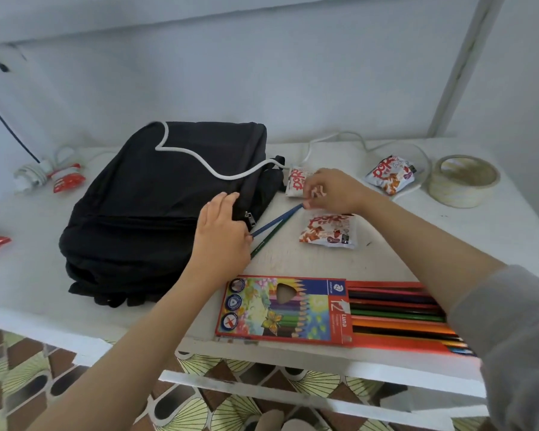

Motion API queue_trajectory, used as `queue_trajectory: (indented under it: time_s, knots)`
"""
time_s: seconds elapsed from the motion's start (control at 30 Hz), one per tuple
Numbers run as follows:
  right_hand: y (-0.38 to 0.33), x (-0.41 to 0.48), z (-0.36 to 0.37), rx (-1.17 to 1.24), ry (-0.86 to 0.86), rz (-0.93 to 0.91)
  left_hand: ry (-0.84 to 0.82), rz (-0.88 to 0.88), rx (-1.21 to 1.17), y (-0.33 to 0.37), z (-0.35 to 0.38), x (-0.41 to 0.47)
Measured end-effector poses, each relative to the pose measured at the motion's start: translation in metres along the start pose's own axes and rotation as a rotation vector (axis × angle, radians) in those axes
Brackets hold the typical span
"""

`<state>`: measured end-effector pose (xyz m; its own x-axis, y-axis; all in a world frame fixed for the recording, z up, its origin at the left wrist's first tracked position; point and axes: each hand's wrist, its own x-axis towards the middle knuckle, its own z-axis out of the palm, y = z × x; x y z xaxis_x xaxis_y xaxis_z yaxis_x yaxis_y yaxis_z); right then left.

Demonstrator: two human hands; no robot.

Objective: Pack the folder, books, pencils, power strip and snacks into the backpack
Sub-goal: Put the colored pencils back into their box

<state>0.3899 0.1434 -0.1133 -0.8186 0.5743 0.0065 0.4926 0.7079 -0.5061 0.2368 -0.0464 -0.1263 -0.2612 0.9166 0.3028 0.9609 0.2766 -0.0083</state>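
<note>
One black backpack (156, 206) lies flat on the white table (318, 262), zip pull at its near right corner, and I cannot see inside it. A white cord (199, 160) trails across its top. My left hand (221, 231) lies on that corner, fingers nearly straight. My right hand (333, 189) pinches the far end of the blue pencil (277, 219). Its near end runs under my left hand, and I cannot tell whether I grip it there. A green pencil (268, 239) lies just beside it, so two are loose. The pencil box (280, 309) is at the near edge, its tray (395, 312) slid out and full of coloured pencils. I count three white snack packets: one (294, 181) under my right fingers, one (329, 230) near my wrist, one (389, 174) by the tape roll (462, 180). Two red packets (66, 178) sit at the far left.
</note>
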Motion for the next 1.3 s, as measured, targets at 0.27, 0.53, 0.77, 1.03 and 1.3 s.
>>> queue_trajectory:
  time_s: [0.27,0.53,0.77,1.03,1.3]
  knots:
    - [0.003,-0.056,-0.029,1.0,0.082,0.148,0.006,0.037,-0.206,0.007,-0.002,0.001]
    - [0.013,-0.113,-0.047,1.166,0.556,0.199,-0.034,0.107,0.138,0.023,0.011,0.006]
    - [0.016,-0.174,-0.043,1.065,0.734,0.234,0.02,0.056,0.076,0.032,0.013,0.014]
    - [0.012,-0.228,-0.034,0.886,0.964,0.263,0.069,-0.057,-0.86,0.105,-0.04,0.015]
    - [0.005,-0.251,-0.02,0.613,1.091,0.289,-0.14,0.122,-1.075,0.167,-0.043,-0.012]
